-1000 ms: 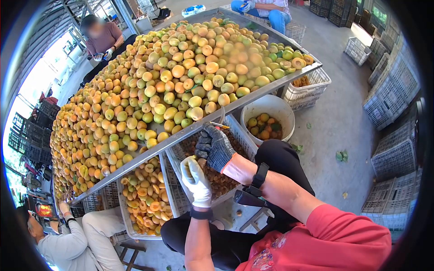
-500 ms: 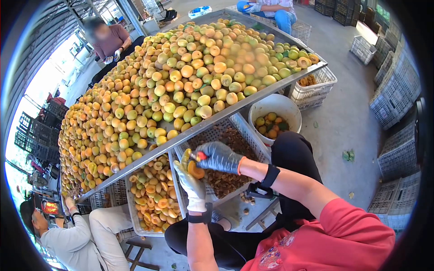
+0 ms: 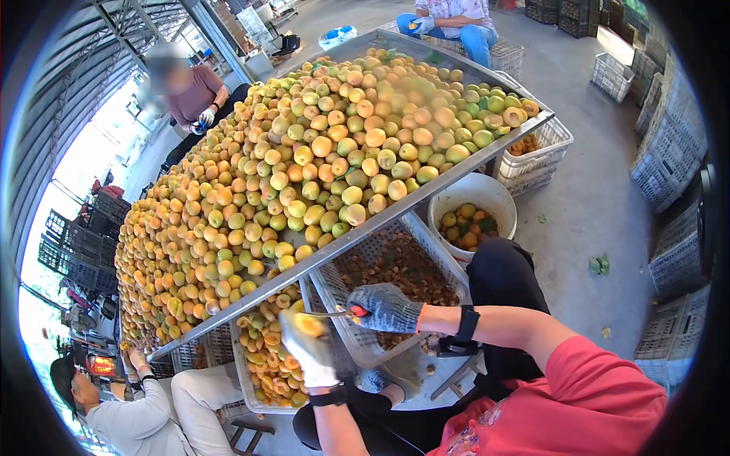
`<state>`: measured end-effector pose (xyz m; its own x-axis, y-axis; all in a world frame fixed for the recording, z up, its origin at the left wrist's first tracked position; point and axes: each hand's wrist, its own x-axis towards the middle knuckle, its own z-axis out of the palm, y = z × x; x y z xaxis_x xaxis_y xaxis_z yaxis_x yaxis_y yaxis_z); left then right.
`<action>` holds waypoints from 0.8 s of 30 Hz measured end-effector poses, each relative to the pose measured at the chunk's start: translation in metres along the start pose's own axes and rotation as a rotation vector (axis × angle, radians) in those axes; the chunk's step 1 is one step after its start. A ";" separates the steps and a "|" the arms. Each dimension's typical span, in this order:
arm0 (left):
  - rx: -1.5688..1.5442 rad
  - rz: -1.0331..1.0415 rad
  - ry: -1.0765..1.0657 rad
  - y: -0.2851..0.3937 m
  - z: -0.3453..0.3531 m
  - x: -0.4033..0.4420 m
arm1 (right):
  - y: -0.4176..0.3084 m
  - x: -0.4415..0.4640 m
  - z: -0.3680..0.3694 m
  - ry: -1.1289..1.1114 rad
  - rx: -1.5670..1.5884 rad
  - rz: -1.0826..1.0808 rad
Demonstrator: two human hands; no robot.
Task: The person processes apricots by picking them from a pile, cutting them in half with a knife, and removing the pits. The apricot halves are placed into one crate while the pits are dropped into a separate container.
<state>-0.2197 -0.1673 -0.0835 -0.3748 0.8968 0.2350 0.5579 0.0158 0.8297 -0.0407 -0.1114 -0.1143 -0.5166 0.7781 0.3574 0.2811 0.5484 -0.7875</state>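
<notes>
My left hand (image 3: 308,348), in a white glove and blurred by motion, holds a cut orange fruit half (image 3: 309,325) beside the crate of halved fruit (image 3: 275,357). My right hand (image 3: 388,308), in a dark grey glove, is closed round the red handle of a small knife (image 3: 357,311) whose thin blade points left toward the fruit. It is over the crate of brown pits (image 3: 403,266). Whole orange and green fruits (image 3: 304,159) are heaped on the metal-edged table (image 3: 365,230) in front of me.
A white bucket (image 3: 494,199) with fruit stands by my right knee. Another crate (image 3: 544,156) is beneath the table corner. Stacked crates (image 3: 673,144) line the right side. Co-workers sit at the lower left (image 3: 133,414), upper left (image 3: 194,95) and far side (image 3: 456,23).
My hands have moved apart. The left went down and left with a fruit half, blurring over the halved fruit; the right shifted right and down with the knife. The view has also shifted.
</notes>
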 end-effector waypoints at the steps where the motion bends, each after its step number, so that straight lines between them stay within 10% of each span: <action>1: 0.373 0.261 0.121 -0.007 -0.019 0.009 | 0.002 -0.002 -0.005 -0.037 0.001 0.081; 3: 0.178 -0.217 0.336 -0.074 -0.035 0.034 | 0.010 -0.001 -0.018 -0.131 -0.071 0.200; 9: -0.008 -0.053 0.196 -0.001 0.010 0.098 | 0.030 -0.011 -0.046 0.049 -0.026 0.341; 11: 0.786 0.730 0.114 -0.053 0.023 0.147 | 0.030 -0.010 -0.059 0.077 0.037 0.396; 14: -0.100 -0.259 -0.107 -0.010 0.064 0.189 | 0.041 -0.020 -0.064 0.116 0.136 0.364; 17: 0.614 0.236 -0.009 -0.035 0.099 0.231 | 0.044 -0.018 -0.078 0.101 0.196 0.378; 20: 0.710 0.169 -0.118 -0.031 0.096 0.240 | 0.040 -0.013 -0.086 0.113 0.313 0.431; 24: -0.571 -0.238 -0.225 0.013 0.069 0.204 | 0.026 0.000 -0.094 0.177 0.713 0.639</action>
<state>-0.2380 0.0464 -0.0596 -0.2415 0.9692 -0.0487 -0.0248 0.0440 0.9987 0.0430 -0.0687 -0.0876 -0.2916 0.9313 -0.2184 -0.1194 -0.2619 -0.9577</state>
